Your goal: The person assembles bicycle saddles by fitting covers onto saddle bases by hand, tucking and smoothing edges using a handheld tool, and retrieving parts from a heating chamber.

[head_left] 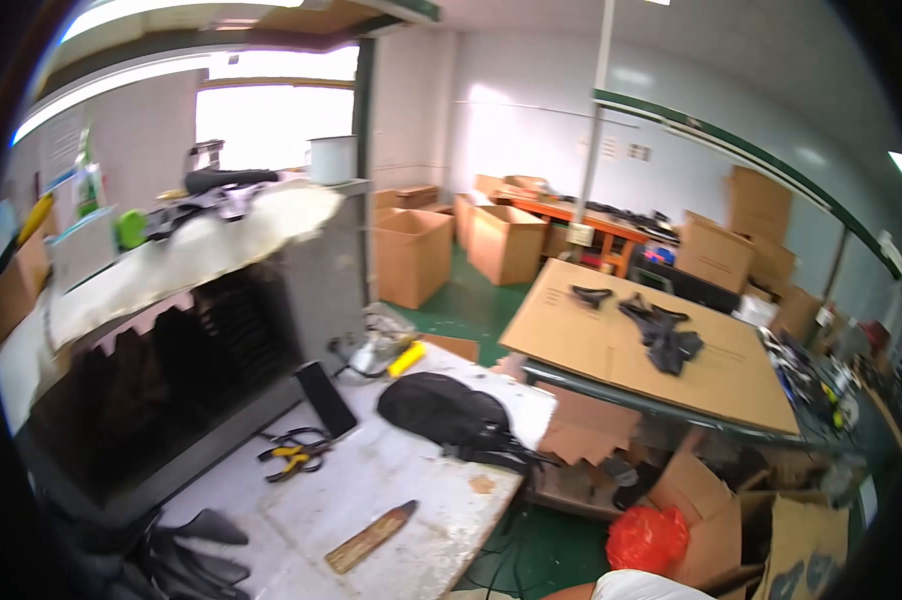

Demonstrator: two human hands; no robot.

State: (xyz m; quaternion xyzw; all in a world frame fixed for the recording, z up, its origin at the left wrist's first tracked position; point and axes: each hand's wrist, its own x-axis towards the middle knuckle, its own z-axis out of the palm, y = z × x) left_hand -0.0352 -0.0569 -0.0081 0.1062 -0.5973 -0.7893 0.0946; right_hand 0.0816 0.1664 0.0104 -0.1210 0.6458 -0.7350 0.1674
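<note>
Neither of my hands shows; a bit of bare arm and a white sleeve of mine enter at the lower edge, right of the middle. On the worn white worktable lies a black rounded piece with straps, near its right edge. Left of it are yellow-and-black pliers and a dark phone propped at a slant. A flat wooden stick with a dark tip lies at the front. Dark glove-like pieces are heaped in the lower left corner.
A dark-fronted cabinet stands at the left, cluttered on top. Beyond the worktable, a cardboard-covered table carries black pieces. Open cartons stand on the green floor. A red plastic bag sits among boxes at the lower right.
</note>
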